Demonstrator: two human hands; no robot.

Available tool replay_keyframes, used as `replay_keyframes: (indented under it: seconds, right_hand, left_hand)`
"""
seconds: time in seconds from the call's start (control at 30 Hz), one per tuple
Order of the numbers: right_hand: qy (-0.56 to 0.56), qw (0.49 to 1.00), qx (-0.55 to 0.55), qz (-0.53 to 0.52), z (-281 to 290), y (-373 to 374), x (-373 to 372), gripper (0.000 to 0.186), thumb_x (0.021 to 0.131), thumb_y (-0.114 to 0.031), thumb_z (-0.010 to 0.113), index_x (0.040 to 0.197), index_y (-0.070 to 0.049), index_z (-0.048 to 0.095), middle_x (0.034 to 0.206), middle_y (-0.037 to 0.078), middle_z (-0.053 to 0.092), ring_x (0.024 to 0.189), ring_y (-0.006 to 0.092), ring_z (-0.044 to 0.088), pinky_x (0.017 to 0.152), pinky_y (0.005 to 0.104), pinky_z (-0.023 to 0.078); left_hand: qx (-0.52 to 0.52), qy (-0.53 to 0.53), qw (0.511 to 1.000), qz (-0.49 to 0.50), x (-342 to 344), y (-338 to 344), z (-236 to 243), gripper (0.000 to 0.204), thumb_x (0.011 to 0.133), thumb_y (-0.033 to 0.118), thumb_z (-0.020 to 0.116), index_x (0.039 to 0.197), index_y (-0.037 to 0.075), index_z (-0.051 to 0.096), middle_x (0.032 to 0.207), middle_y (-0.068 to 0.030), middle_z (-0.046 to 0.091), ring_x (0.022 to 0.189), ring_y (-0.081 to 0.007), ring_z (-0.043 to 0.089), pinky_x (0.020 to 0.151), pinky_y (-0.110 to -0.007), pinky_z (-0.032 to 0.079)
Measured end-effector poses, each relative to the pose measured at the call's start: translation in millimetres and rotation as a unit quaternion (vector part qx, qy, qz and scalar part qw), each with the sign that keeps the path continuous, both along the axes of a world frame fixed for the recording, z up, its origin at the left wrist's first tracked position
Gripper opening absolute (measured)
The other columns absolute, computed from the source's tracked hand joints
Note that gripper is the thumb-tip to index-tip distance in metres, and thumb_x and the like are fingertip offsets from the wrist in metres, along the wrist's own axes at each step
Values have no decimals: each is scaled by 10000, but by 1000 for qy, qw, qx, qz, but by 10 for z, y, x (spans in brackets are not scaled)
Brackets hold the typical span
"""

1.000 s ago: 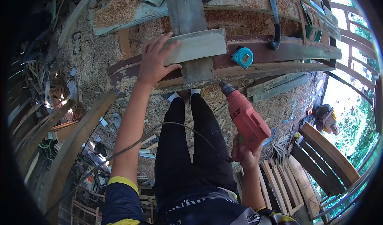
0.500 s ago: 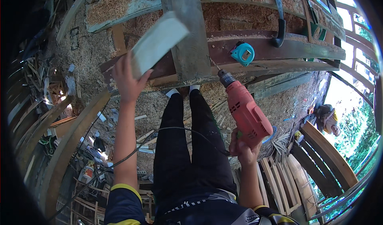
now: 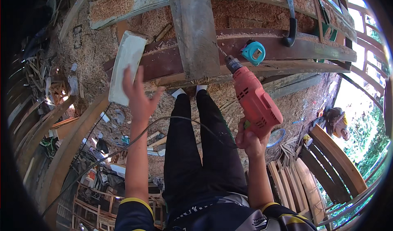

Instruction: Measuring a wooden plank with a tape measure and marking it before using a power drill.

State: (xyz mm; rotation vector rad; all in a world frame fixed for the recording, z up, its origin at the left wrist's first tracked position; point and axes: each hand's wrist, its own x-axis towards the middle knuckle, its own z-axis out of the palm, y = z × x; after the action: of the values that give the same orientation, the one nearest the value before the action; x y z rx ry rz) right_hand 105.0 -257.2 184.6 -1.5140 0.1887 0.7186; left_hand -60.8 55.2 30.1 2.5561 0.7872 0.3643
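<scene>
My right hand (image 3: 250, 143) grips a red corded power drill (image 3: 258, 102) by its handle. The bit points up and left, just beside a grey plank (image 3: 195, 34). That plank lies across a long reddish-brown beam (image 3: 161, 63). At the beam's left end rests a pale, flat wooden piece (image 3: 127, 53), tilted across it. My left hand (image 3: 140, 92) is over the near part of the pale piece, its fingers spread; whether they touch it I cannot tell. A turquoise tape measure (image 3: 254, 53) sits on the beam right of the drill bit.
A black-handled tool (image 3: 290, 32) with a long blade lies across the beam further right. The drill's cord (image 3: 176, 117) runs across my legs to the lower left. Shavings cover the ground (image 3: 90, 63). Stacked slats (image 3: 286, 186) and a person (image 3: 337, 122) are at the right.
The pale wooden piece has come down leftward onto the beam's left end. My left hand has opened and let go of it. The drill has shifted slightly right and down.
</scene>
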Motion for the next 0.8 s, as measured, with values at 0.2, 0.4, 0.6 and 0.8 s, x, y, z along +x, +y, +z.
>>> replay_keyframes:
  seconds: [0.2,0.4,0.6,0.8]
  right_hand:
    - [-1,1000,-4,8,-32,-140,19,524,884,-129,663,1336,116,563,995,210,701,589,148,653,490,251,496]
    - [-16,1000,-7,12,-65,-280,77,509,873,-118,657,1319,110,572,995,216,705,577,154,650,477,254,492]
    - [-14,999,19,-38,-60,-286,104,564,865,-122,661,1373,101,559,990,228,693,568,159,635,458,259,496]
    - [-11,998,36,-55,-73,-532,168,624,857,-153,678,1410,102,542,993,220,693,573,169,646,477,269,504]
  left_hand:
    - [-85,10,982,-168,943,-382,40,1149,755,355,988,1695,109,374,1790,-184,251,1645,-438,260,1311,-611,305]
    - [-69,15,988,-136,1326,-584,-2,1185,646,152,1017,1669,125,421,1757,-181,339,1610,-397,365,1290,-527,420]
    - [-13,-96,986,-134,1010,-634,-140,794,733,218,1001,1414,52,629,1689,-204,472,1539,-431,471,1174,-515,518]
    - [-106,-238,951,165,873,-982,11,563,1006,238,750,1455,-11,518,1451,-184,506,1239,-362,607,1041,-443,517]
